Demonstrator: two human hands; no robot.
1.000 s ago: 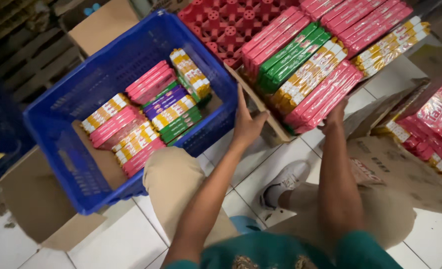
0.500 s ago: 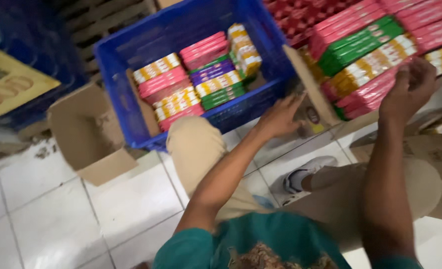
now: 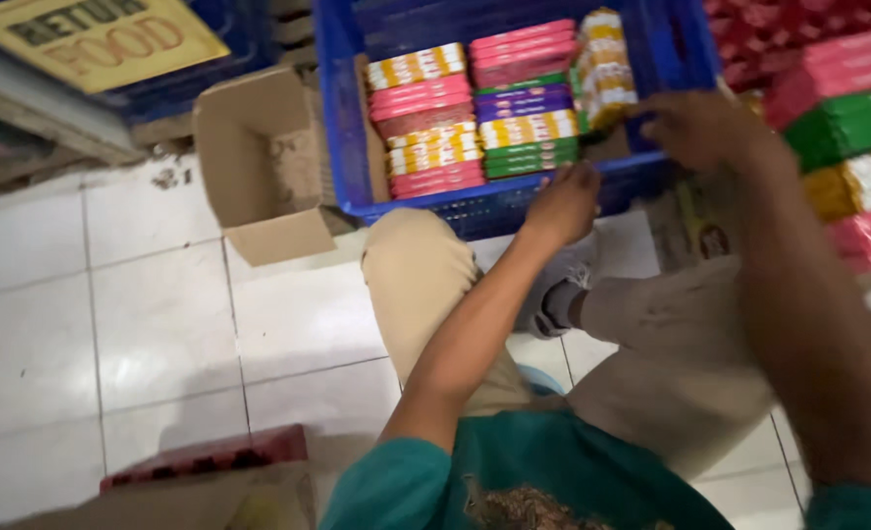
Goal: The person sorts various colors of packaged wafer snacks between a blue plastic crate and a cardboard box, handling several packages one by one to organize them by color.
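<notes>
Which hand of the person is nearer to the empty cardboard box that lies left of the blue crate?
The left hand. It rests at the front rim of the blue crate, closer to the cardboard box. The right hand is farther away, at the crate's right side.

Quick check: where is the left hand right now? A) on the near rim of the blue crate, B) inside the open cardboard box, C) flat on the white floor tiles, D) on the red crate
A: the left hand rests on the near rim of the blue crate, just below the stacked packs.
</notes>
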